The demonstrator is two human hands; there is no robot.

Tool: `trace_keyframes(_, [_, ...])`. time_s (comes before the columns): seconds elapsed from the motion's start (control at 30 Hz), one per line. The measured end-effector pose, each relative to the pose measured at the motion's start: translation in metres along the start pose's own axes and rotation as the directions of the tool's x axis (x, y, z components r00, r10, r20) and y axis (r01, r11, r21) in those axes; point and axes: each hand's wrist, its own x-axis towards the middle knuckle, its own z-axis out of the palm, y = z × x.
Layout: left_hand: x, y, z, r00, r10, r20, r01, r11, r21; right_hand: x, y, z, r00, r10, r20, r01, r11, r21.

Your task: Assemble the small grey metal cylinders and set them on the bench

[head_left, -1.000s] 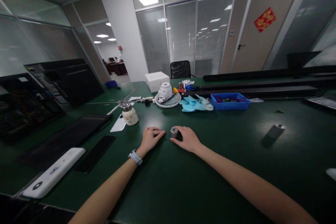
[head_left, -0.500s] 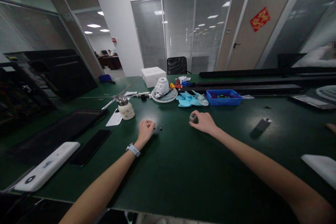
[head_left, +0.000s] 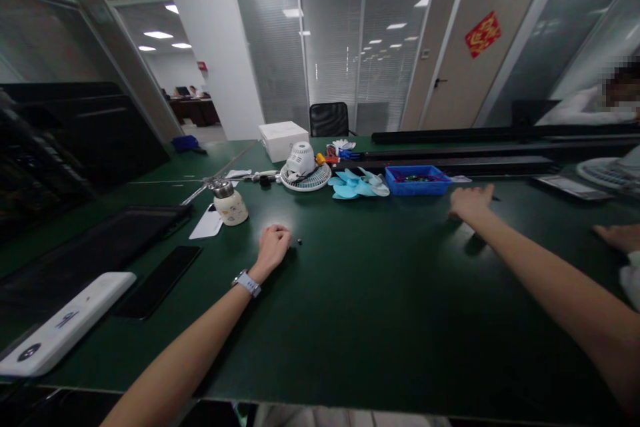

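Note:
My left hand (head_left: 274,245) rests on the green table with its fingers curled together; whatever they hold, if anything, is hidden. Just right of its fingertips lies a tiny dark metal piece (head_left: 300,241). Out to the right, my right hand (head_left: 469,204) is bent over the table, its fingers closed around a small round metal part (head_left: 453,216) that is mostly covered and blurred. Beneath that wrist the grey metal cylinder is largely hidden, with its shadow on the table.
At the back are a white fan head (head_left: 301,161) on its grille, light-blue fan blades (head_left: 353,184) and a blue bin (head_left: 418,181). A cream bottle (head_left: 231,205), a black phone (head_left: 159,283) and a white device (head_left: 67,323) lie left. Another person's hand (head_left: 617,237) is at the right.
My right hand has moved right with the round metal part, from mid-table to above the metal cylinder. My left hand has stayed in place. The other person's hand shows more.

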Motion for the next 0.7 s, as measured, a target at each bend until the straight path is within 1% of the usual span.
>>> trace_keyframes(0.03, [0.0,0.001,-0.001,1.0,0.019,0.0,-0.019,1.0,0.003,-0.011,-0.017,-0.003,0.995,-0.078,-0.06,0.08,0.996,0.03])
trace_keyframes(0.07, [0.0,0.001,-0.001,0.999,0.035,-0.005,-0.035,0.999,0.004,-0.026,-0.038,-0.006,0.977,-0.181,-0.115,0.191,0.978,0.08])
trace_keyframes(0.1, [0.0,0.002,-0.002,0.999,0.046,-0.016,-0.046,0.999,0.004,-0.042,-0.063,-0.009,0.929,-0.321,-0.186,0.351,0.923,0.16])
trace_keyframes(0.13, [-0.001,0.002,-0.003,0.998,0.05,-0.031,-0.05,0.999,0.004,-0.059,-0.089,-0.011,0.861,-0.453,-0.232,0.505,0.817,0.277])
trace_keyframes(0.17, [-0.001,0.003,-0.003,0.998,0.046,-0.045,-0.046,0.999,0.005,-0.077,-0.117,-0.013,0.794,-0.555,-0.247,0.606,0.69,0.396])
trace_keyframes(0.2, [-0.001,0.004,-0.004,0.998,0.038,-0.058,-0.038,0.999,0.008,-0.093,-0.144,-0.014,0.739,-0.629,-0.241,0.649,0.57,0.504])
trace_keyframes(0.23, [-0.002,0.004,-0.005,0.997,0.033,-0.066,-0.032,0.999,0.014,-0.107,-0.169,-0.015,0.698,-0.676,-0.235,0.659,0.478,0.581])
trace_keyframes(0.27, [-0.002,0.004,-0.005,0.997,0.03,-0.071,-0.028,0.999,0.022,-0.119,-0.192,-0.016,0.677,-0.697,-0.238,0.65,0.414,0.637])
trace_keyframes(0.3, [-0.002,0.004,-0.006,0.997,0.03,-0.075,-0.028,0.999,0.029,-0.127,-0.211,-0.016,0.669,-0.705,-0.235,0.632,0.374,0.678])
trace_keyframes(0.37, [-0.003,0.004,-0.006,0.996,0.038,-0.082,-0.035,0.999,0.037,-0.134,-0.24,-0.015,0.679,-0.698,-0.229,0.602,0.35,0.718])
trace_keyframes(0.43, [-0.003,0.002,-0.005,0.995,0.049,-0.083,-0.046,0.998,0.038,-0.134,-0.257,-0.013,0.687,-0.694,-0.218,0.588,0.355,0.727])
trace_keyframes(0.53, [-0.002,0.001,-0.003,0.995,0.045,-0.086,-0.042,0.998,0.044,-0.131,-0.27,-0.01,0.673,-0.705,-0.223,0.612,0.362,0.703])
trace_keyframes(0.63, [-0.002,0.0,-0.002,0.995,0.036,-0.088,-0.033,0.999,0.04,-0.134,-0.273,-0.01,0.655,-0.712,-0.252,0.652,0.364,0.666])
trace_keyframes(0.7, [-0.003,0.001,-0.003,0.996,0.041,-0.085,-0.039,0.999,0.03,-0.136,-0.266,-0.011,0.648,-0.708,-0.28,0.672,0.36,0.647])
